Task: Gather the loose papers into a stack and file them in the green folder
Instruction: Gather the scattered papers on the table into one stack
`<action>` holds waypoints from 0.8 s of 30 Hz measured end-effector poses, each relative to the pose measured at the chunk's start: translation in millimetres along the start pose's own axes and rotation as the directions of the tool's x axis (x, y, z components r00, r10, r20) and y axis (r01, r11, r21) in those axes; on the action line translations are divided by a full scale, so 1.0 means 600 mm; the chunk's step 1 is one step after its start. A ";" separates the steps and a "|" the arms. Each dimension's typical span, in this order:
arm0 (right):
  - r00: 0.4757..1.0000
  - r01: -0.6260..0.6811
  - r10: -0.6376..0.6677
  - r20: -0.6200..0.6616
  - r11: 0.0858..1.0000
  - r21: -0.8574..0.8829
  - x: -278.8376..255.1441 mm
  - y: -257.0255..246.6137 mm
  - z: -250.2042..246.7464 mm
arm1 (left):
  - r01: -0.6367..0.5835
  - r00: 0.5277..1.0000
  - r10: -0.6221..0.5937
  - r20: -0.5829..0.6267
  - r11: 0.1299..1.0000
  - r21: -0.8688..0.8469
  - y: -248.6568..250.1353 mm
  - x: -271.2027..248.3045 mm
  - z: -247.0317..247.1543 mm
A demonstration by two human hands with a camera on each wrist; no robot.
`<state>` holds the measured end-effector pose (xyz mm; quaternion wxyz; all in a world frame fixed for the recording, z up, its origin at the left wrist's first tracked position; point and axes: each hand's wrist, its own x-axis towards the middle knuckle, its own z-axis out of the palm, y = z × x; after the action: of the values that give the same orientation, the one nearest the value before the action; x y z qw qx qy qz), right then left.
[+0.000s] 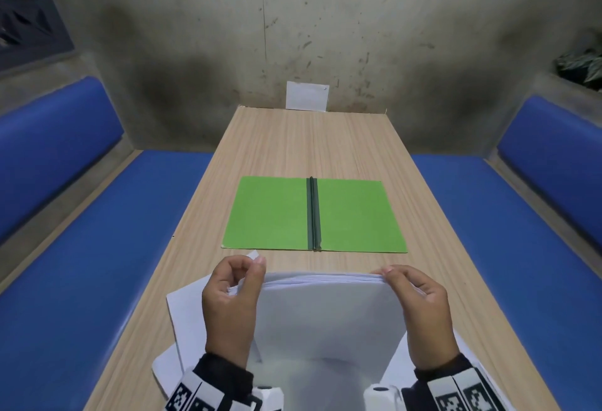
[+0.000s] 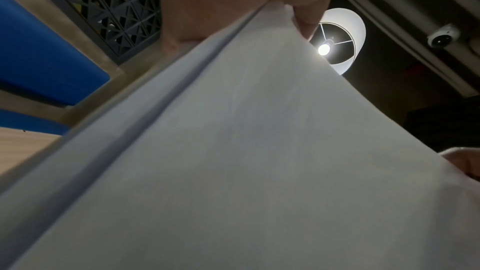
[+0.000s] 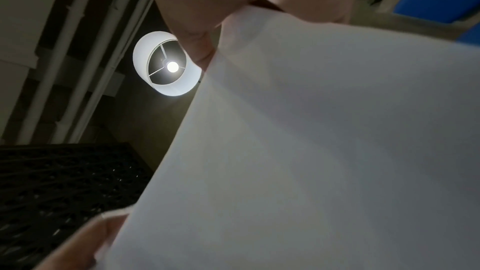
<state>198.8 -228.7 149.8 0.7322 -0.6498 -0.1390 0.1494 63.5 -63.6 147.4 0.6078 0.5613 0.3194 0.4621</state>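
Nearest, the paper stack [image 1: 325, 313] is standing upright on its lower edge, and that edge is lying hidden behind the wrists. The left hand [image 1: 233, 306] is curling round the stack's left side, thumb and forefinger pinching the top corner; the right hand [image 1: 420, 309] is gripping the right side, fingertips [image 1: 389, 271] lying over the top edge. Loose sheets [image 1: 182, 309] are lying flat on the worktop [image 1: 286, 143] under the stack, mostly covered by hands and paper. Both wrist views are filling with blurred white paper; they alone are showing a lit ceiling lamp [image 2: 337, 42] overhead, and the left one a dark lattice screen [image 2: 109, 5]. Farther off, only the head view is showing the green folder [image 1: 270, 215] lying open and flat mid-worktop. Beyond it, a white card [image 1: 307, 96] is leaning against the far wall.
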 end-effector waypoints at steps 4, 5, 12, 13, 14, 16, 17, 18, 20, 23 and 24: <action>0.995 -0.003 0.005 0.096 1.000 -0.016 0.003 0.012 -0.017 | 0.007 1.000 -0.006 0.005 0.998 -0.065 -0.003 0.008 -0.013; 0.988 0.016 -0.006 0.157 0.998 -0.068 0.003 0.018 -0.024 | 0.028 0.998 -0.023 0.054 0.995 -0.094 -0.002 0.008 -0.019; 0.921 -0.166 0.246 0.303 0.950 -0.265 0.011 0.075 -0.055 | 0.055 0.897 -0.157 0.414 0.967 0.249 -0.090 0.001 -0.069; 0.914 -0.201 0.289 0.284 0.931 -0.304 0.011 0.084 -0.054 | 0.088 0.886 -0.225 0.406 0.940 0.330 -0.107 -0.001 -0.069; 0.911 -0.222 0.316 0.264 0.917 -0.332 0.012 0.093 -0.052 | 0.113 0.871 -0.281 0.402 0.912 0.394 -0.119 -0.006 -0.068; 0.911 -0.232 0.332 0.244 0.903 -0.360 0.013 0.107 -0.041 | 0.151 0.870 -0.327 0.368 0.888 0.433 -0.133 -0.012 -0.064; 0.915 -0.232 0.326 0.237 0.907 -0.350 0.012 0.108 -0.031 | 0.195 0.873 -0.347 0.342 0.892 0.408 -0.137 -0.013 -0.061; 0.921 -0.232 0.318 0.224 0.912 -0.340 0.013 0.108 -0.023 | 0.250 0.874 -0.377 0.307 0.889 0.383 -0.136 -0.012 -0.057; 0.931 -0.268 0.324 0.170 0.920 -0.287 0.018 0.109 -0.012 | 0.340 0.863 -0.430 0.266 0.883 0.322 -0.121 -0.009 -0.049; 0.941 -0.279 0.312 0.132 0.935 -0.220 0.018 0.096 -0.009 | 0.342 0.870 -0.422 0.254 0.889 0.306 -0.103 0.001 -0.045; 0.944 -0.266 0.299 0.137 0.940 -0.214 0.020 0.095 -0.012 | 0.333 0.876 -0.411 0.253 0.894 0.301 -0.092 0.004 -0.043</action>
<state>210.7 -224.0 92.6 0.6222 -0.7159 -0.1190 0.2934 52.0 -48.3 89.4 0.6531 0.6258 0.3776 0.1979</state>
